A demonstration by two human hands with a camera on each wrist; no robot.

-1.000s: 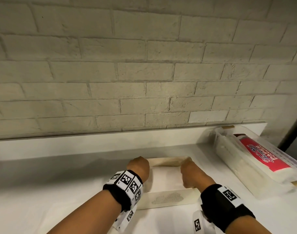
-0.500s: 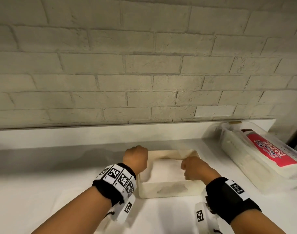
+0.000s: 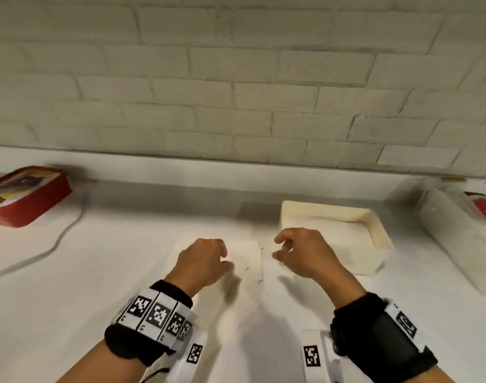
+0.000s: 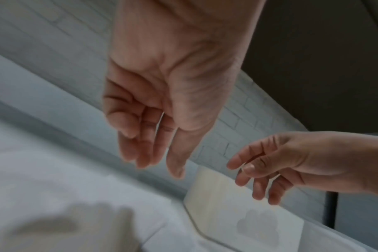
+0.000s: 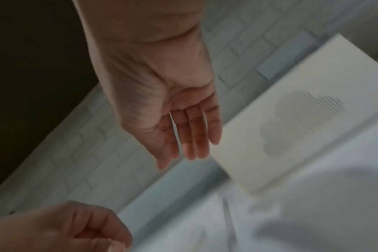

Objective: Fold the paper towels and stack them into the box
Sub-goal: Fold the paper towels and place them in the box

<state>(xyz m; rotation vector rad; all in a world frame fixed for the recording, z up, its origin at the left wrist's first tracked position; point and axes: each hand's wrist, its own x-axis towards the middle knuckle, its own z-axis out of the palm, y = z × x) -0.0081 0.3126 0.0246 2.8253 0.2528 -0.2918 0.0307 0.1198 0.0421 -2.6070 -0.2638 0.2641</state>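
A cream open box (image 3: 330, 214) stands on the white table, right of centre, with a cloud pattern on its front wall (image 5: 300, 119). A flat white paper towel (image 3: 250, 264) lies on the table left of the box. My left hand (image 3: 208, 261) hovers over the towel's left part, fingers relaxed and holding nothing (image 4: 153, 136). My right hand (image 3: 299, 252) hangs just right of the towel, in front of the box, fingers loose and empty (image 5: 183, 133). Both hands are outside the box. The frames are blurred.
A clear-wrapped pack of paper towels with a red label (image 3: 457, 233) lies at the far right. A red tin (image 3: 23, 194) sits at the far left with a pale cable (image 3: 56, 244) running from it. A brick wall (image 3: 236, 92) backs the table.
Both hands have left the box and moved left and nearer, over the loose towel. Their fingers have gone from curled to relaxed. The view has swung left, bringing the red tin in.
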